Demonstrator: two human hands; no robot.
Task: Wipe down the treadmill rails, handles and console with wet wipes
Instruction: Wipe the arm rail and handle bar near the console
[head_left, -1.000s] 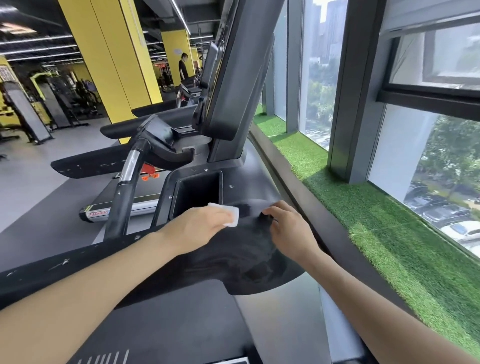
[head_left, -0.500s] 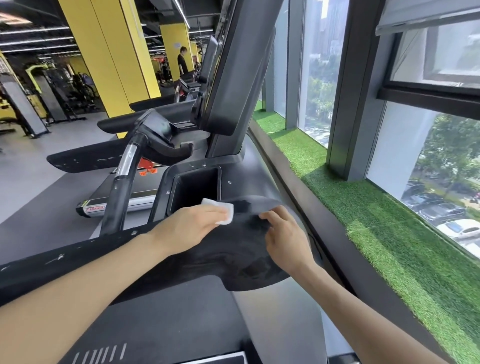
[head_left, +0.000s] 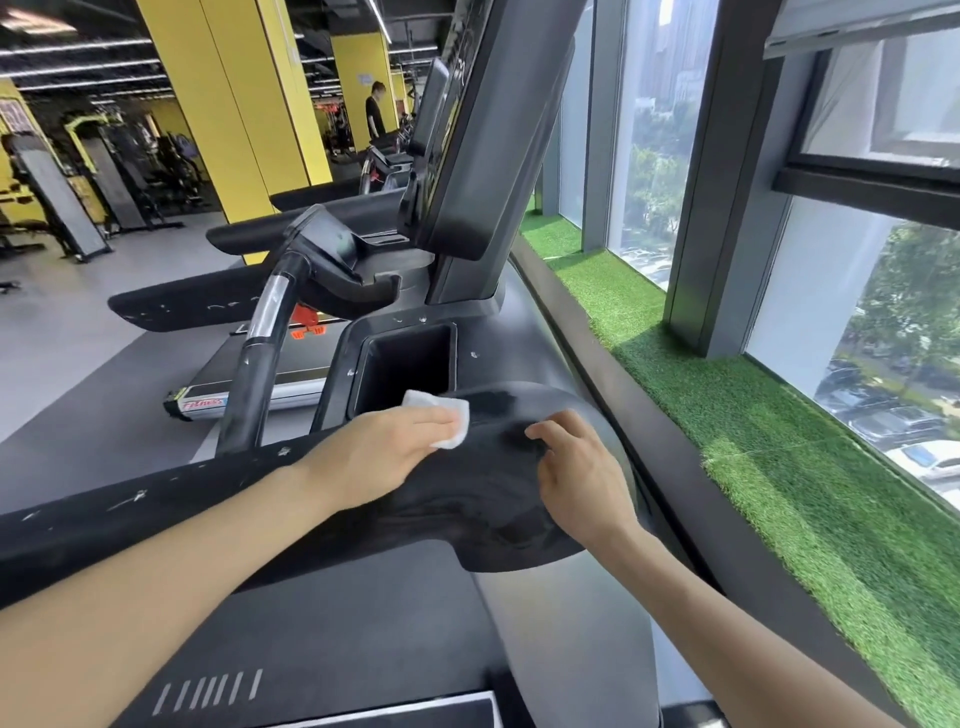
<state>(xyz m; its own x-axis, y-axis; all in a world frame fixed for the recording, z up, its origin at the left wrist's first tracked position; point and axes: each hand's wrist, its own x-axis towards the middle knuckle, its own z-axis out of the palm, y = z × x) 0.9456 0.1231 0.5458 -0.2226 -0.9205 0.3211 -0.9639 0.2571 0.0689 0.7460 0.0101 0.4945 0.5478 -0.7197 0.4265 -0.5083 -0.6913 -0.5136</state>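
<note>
Gym treadmill (head_left: 498, 499): L hand (head_left: 379, 447) presses wipe (head_left: 441, 415), R hand (head_left: 576, 478) rests beside.

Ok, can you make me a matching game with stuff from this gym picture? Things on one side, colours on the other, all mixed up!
Things:
1. wet wipe under the left hand
2. pillar
3. fake grass by the window
4. cup pocket in the treadmill

Colours:
A. green
B. black
C. white
D. yellow

Pairs: 1-C, 2-D, 3-A, 4-B
</note>
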